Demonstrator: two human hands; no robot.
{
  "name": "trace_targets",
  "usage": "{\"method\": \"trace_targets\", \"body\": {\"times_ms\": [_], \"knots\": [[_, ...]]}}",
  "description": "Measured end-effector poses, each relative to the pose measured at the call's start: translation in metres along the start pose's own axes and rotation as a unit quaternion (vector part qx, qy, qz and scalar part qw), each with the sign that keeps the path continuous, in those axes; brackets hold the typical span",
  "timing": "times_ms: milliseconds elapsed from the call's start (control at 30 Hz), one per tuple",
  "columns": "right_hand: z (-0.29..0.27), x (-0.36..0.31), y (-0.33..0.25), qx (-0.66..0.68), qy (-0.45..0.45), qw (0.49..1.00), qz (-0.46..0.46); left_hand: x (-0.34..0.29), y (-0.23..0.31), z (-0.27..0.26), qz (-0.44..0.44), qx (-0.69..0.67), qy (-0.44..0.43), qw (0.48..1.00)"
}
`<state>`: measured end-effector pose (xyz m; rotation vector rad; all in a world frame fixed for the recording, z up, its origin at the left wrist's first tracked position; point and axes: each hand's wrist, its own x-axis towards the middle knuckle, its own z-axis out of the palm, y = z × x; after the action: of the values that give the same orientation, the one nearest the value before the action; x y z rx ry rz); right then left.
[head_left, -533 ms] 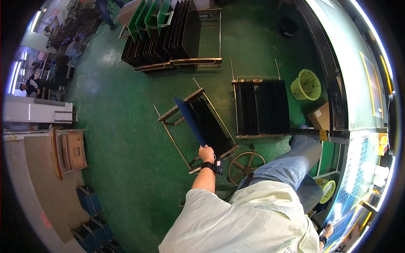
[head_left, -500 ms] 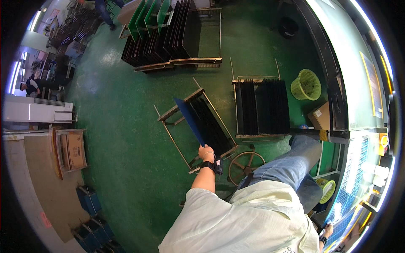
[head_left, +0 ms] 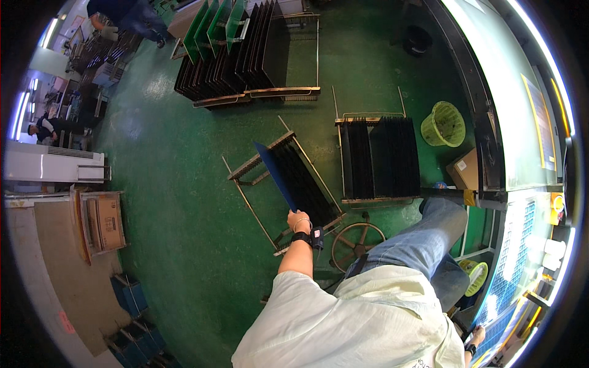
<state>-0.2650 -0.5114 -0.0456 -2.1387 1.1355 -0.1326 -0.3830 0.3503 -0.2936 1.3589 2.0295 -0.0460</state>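
Observation:
My left hand (head_left: pixel 299 221) is closed on the near end of a thin dark-blue panel (head_left: pixel 276 175). That panel stands on edge in a slotted metal rack (head_left: pixel 247 165), at the left of several dark panels (head_left: pixel 302 175). At the lower right, my right hand (head_left: pixel 477 335) grips the near edge of a blue gridded panel (head_left: pixel 514 257) lying on the bright worktop. Its fingertips are partly hidden by the panel edge.
A second rack of dark panels (head_left: pixel 380 156) stands to the right, beside a yellow-green basket (head_left: pixel 443 124) and a cardboard box (head_left: pixel 464 170). Racks with green panels (head_left: pixel 235 24) are farther off. A round spoked wheel (head_left: pixel 358 246) lies near my legs. A person (head_left: pixel 132 18) is at the far left.
The person at the far left has come further into view. My left hand and the dark-blue panel hold almost the same place in the rack. My right hand stays at the gridded panel.

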Motion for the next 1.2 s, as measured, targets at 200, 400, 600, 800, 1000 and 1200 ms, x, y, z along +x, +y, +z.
{"method": "trace_targets", "body": {"times_ms": [200, 400, 600, 800, 1000, 1200], "knots": [[-0.046, 0.024, 0.030, 0.014, -0.017, 1.000, -0.010, -0.008, 0.017, 0.010, -0.004, -0.006, -0.021, 1.000], [0.001, 0.017, 0.002, -0.001, -0.009, 1.000, -0.025, 0.002, -0.002, -0.010, -0.027, -0.022, 0.012, 0.999], [-0.008, 0.022, 0.022, 0.046, 0.010, 0.999, -0.028, -0.011, 0.014, -0.005, -0.021, 0.001, -0.001, 1.000], [-0.001, 0.018, 0.012, -0.012, -0.019, 0.999, -0.026, 0.004, -0.004, 0.004, -0.030, -0.002, 0.012, 0.999], [-0.013, 0.015, 0.009, -0.034, 0.000, 0.999, -0.029, -0.003, 0.007, 0.001, -0.029, -0.008, 0.016, 0.999], [-0.005, -0.004, 0.000, 0.010, 0.011, 1.000, -0.018, -0.009, 0.012, -0.003, -0.026, -0.002, 0.010, 1.000]]}}
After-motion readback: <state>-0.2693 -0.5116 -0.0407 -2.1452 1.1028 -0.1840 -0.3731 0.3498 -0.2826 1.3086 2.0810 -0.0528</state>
